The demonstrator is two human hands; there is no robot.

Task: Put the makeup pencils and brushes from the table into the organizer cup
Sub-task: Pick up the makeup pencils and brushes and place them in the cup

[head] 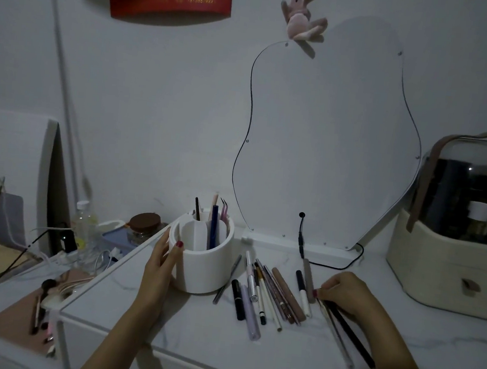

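White marble-look table [251, 347] fills the foreground, dim light all round. Against the wall at the back stands a big wavy-edged mirror [328, 147], and at the far right sits a cream case [436, 260] with a clear domed lid.

Down to the cup [202, 266]: white, round, divided inside, standing left of centre on the table. A few tools already stand upright in its rear compartments, a dark blue pencil [213, 228] among them. The left hand [161, 268] is wrapped round the cup's left wall, thumb hooked over the rim, gripping it.

Just right of the cup lies a fan of pencils [262, 295] flat on the table, packed side by side, tips pointing roughly toward the mirror. Slightly apart, further right, a grey stick [307, 278] and a black-and-white pen [303, 292] lie together.

The right hand [344, 293] is curled down at the table, fingertips pinched on the upper ends of two long pieces: a black pencil [352, 335] and a pale brush handle [338, 336], both slanting toward the near edge. Whether they are lifted or lying flat is hard to tell in this light.
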